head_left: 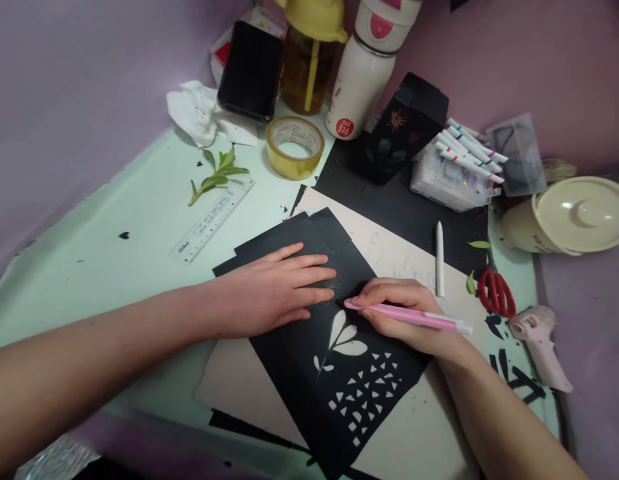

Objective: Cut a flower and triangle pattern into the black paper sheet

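Observation:
My left hand (pixel 274 288) lies flat on a black paper sheet (pixel 289 340), its fingers spread beside a faint flower outline (pixel 332 289). The sheet has leaf-shaped cut-outs (pixel 346 337) and many small triangular and square cut-outs (pixel 369 387), with a pale surface showing through. In a pinch, my right hand (pixel 402 303) holds a pink pen-shaped tool (pixel 414 316) with a white end. Its front end points left, close to the flower outline; I cannot make out whether the tip is a blade or a writing point. Pale paper (pixel 369 223) lies underneath.
Behind are a tape roll (pixel 295 167), clear ruler (pixel 212 220), leafy sprig (pixel 219 177), phone (pixel 252 70), bottles and a black box (pixel 406 127) with markers (pixel 469 153). To the right lie a white pen-shaped tool (pixel 440 260), red-handled scissors (pixel 496 293), glue gun (pixel 542 343) and lidded pot (pixel 584 217).

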Motion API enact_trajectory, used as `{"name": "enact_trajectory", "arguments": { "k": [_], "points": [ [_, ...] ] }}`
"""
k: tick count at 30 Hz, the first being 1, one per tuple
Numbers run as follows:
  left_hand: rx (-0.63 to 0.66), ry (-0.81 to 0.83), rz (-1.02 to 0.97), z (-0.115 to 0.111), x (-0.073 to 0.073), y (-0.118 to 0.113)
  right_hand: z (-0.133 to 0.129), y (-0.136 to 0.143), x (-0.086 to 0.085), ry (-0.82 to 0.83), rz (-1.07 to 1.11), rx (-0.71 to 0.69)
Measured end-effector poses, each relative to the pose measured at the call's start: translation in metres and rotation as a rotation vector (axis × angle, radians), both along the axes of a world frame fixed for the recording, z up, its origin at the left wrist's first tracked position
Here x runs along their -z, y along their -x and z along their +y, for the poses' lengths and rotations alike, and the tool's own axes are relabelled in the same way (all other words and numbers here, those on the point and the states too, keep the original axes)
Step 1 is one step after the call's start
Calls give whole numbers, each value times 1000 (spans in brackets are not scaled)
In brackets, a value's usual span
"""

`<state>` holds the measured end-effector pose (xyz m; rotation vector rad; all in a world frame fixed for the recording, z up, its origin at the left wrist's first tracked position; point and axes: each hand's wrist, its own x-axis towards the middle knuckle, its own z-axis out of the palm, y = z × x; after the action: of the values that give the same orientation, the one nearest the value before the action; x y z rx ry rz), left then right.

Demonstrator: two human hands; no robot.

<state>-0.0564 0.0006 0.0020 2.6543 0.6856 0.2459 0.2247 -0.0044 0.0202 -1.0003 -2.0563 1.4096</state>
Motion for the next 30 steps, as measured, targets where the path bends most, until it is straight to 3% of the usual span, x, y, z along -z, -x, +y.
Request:
{"name": "enact_trajectory", "arguments": {
  "k": [30],
  "points": [
    [4,6,-37,0,-1,1,-2,0,2,-42,-4,-13]
  ]
}}
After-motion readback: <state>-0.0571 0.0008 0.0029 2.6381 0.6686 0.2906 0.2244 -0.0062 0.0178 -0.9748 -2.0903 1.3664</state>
